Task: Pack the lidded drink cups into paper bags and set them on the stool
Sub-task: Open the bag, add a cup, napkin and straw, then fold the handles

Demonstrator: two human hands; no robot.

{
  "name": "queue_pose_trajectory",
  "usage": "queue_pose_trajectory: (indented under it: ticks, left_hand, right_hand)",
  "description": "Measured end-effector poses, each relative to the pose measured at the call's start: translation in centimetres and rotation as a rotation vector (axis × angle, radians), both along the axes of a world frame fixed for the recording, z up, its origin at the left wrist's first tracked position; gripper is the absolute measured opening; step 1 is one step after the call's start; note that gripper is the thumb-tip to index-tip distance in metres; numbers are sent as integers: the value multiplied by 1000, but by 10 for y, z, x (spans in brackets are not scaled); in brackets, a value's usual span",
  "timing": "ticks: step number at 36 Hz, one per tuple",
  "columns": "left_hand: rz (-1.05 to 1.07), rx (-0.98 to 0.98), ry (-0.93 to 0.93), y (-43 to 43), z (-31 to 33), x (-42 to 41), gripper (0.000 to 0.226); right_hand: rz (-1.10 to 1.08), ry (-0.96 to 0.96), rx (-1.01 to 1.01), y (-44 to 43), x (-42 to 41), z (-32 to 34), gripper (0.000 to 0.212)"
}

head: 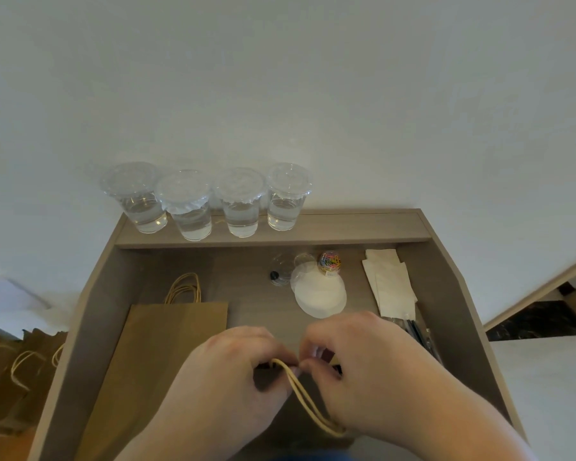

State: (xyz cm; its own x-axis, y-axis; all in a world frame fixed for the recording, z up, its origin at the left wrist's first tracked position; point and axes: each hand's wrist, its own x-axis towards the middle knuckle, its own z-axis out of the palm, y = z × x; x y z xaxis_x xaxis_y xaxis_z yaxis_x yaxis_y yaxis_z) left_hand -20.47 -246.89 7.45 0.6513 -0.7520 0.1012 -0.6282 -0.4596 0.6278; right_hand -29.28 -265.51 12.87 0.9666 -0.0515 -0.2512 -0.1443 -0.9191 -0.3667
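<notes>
Clear lidded cups (240, 207) hold water; left hand (233, 371) and right hand (356, 361) pinch one paper-bag handle (308, 405).

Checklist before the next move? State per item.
1. Left hand and right hand pinch the handles: ok.
2. Mouth of held bag open: cannot tell, the hands cover it.
3. Four cups upright on shelf, lids on: ok.
4. Spare bag flat on the left: ok.
5. Stool space: cannot tell; other bags sit at the left edge.
</notes>
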Motion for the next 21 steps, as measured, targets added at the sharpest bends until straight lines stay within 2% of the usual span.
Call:
queue_pose_trajectory:
  ticks: [10,16,21]
  left_hand:
    - [-39,38,44,1,-1,4,16]
    - [-38,69,4,12,3,3,16]
    - [-40,61,-1,19,4,0,14]
  right_hand:
    - [-19,32,-20,2,5,-7,21]
    - [2,22,-32,7,3,-8,26]
    - [-3,92,67,6,2,-7,28]
